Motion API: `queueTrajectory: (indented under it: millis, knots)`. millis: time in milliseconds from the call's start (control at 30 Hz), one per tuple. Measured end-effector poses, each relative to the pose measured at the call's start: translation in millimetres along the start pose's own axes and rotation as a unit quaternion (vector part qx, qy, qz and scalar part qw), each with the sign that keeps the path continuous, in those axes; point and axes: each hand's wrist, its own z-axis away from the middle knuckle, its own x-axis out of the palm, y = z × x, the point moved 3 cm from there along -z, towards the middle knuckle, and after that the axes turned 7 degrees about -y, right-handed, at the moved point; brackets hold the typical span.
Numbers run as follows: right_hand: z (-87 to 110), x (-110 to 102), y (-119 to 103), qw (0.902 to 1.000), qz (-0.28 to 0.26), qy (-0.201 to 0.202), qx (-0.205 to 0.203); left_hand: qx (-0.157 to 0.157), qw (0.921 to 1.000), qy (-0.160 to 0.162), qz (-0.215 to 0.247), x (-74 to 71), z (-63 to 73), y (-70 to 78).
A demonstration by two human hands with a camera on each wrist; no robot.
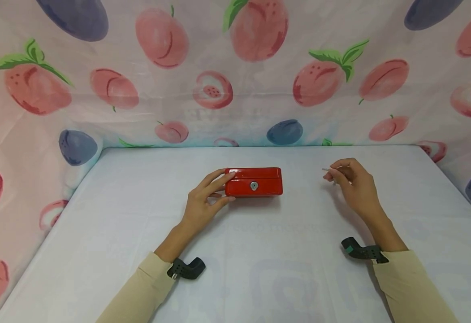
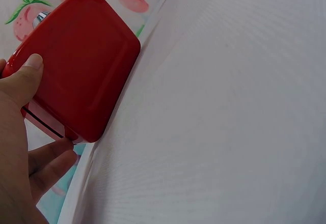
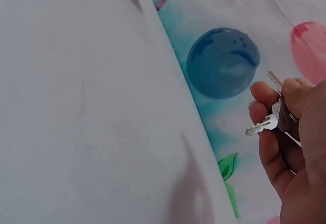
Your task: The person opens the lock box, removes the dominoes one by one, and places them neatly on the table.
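Observation:
A small red metal cash box point(image 1: 253, 183) with a round silver lock point(image 1: 253, 185) on the side that faces me is in the head view. My left hand point(image 1: 205, 197) grips its left end, thumb at the lower edge and fingers over the top. In the left wrist view a broad red face of the box point(image 2: 86, 66) shows, the thumb pressed on it. Off to the right, apart from the box, my right hand point(image 1: 354, 186) pinches small silver keys. Two keys point(image 3: 262, 126) stick out from its fingers in the right wrist view.
The box is over a white-covered table point(image 1: 235, 260). Behind it hangs a pale pink cloth point(image 1: 259, 80) printed with peaches and blue fruit. A black wrist mount point(image 1: 187, 269) sits on the left sleeve, and a similar mount point(image 1: 362, 251) on the right.

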Motion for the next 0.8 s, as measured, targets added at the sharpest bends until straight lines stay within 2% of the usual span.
queueTrajectory:
  millis: [167,267,367,467,600,800]
  knots:
    - [-2.6,-1,-25,0.9989,-0.035,-0.002,-0.031,0.003,1.0000,0.002,0.002,-0.4,-0.2,1.2]
    - [-2.9,-3,-48,0.9982,-0.034,0.002,-0.048,0.009,0.9999,0.004,0.007,-0.1,-0.5,1.5]
    - [-2.9,-5,-62,0.9985,-0.027,0.008,-0.047,0.012,0.9999,0.005,0.008,0.1,-0.6,1.3]
    - [-3.4,-3,-58,0.9990,-0.025,0.004,-0.036,0.007,1.0000,0.002,0.005,0.2,-0.4,0.8]
    - [-4.3,2,-39,0.9994,-0.023,-0.012,-0.023,0.001,1.0000,-0.004,0.000,0.2,0.0,0.7]
    - [-4.0,6,-29,0.9979,-0.032,-0.055,0.011,-0.001,1.0000,-0.006,0.002,-0.2,0.3,1.0]
